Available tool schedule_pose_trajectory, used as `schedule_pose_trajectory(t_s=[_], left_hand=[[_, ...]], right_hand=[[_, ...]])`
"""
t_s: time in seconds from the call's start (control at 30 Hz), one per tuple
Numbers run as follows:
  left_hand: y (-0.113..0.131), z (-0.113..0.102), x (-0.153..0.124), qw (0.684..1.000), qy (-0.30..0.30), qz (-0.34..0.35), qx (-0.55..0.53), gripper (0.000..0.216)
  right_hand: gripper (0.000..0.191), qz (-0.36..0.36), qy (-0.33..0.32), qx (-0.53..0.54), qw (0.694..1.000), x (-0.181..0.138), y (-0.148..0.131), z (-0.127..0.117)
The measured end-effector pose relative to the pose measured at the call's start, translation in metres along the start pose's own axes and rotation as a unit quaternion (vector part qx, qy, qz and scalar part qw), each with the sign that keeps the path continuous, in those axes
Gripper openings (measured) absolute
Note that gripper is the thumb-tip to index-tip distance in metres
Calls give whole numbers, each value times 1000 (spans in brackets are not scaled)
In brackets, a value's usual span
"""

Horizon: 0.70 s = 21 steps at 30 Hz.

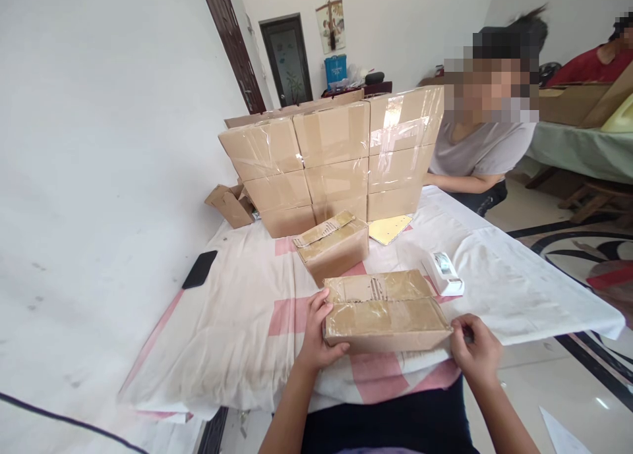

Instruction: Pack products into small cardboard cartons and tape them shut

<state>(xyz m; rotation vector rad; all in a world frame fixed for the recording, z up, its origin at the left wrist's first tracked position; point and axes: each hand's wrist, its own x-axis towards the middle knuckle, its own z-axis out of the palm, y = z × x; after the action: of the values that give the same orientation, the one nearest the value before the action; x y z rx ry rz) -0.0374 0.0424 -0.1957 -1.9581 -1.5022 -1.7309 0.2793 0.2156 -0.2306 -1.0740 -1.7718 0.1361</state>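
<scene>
A taped cardboard box [388, 315] lies on the cloth close in front of me. Around its left end is my left hand [319, 332], thumb low on the front side and fingers at the upper left edge. My right hand [475, 350] is closed in a pinch at the box's right front corner; what sits between its fingertips is too small to make out. Clear and brown tape covers the top of this box, with a torn strip along the middle. Just behind it stands a second taped cardboard box [336, 246], turned at an angle.
Several stacked, taped cartons [331, 157] form a wall at the back. A white device [445, 274] and a yellow board [390, 230] lie to the right, a black phone-like slab [200, 269] to the left. Behind the table's right side sits a person [487, 144]; another is farther back.
</scene>
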Motion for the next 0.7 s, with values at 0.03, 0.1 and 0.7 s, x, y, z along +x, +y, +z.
schedule_pose_trajectory(t_s=[0.03,0.1,0.7], left_hand=[[0,0,0,1000,-1,0,0,75],[0,0,0,1000,-2,-1,0,75],[2,0,1,1000,-1,-3,-3,75]], right_hand=[[20,-4,1,-1,1000,0,0,0],[19,-10,2,-1,1000,1,-1,0],[15,-19,1,7,1000,0,-1,-1]])
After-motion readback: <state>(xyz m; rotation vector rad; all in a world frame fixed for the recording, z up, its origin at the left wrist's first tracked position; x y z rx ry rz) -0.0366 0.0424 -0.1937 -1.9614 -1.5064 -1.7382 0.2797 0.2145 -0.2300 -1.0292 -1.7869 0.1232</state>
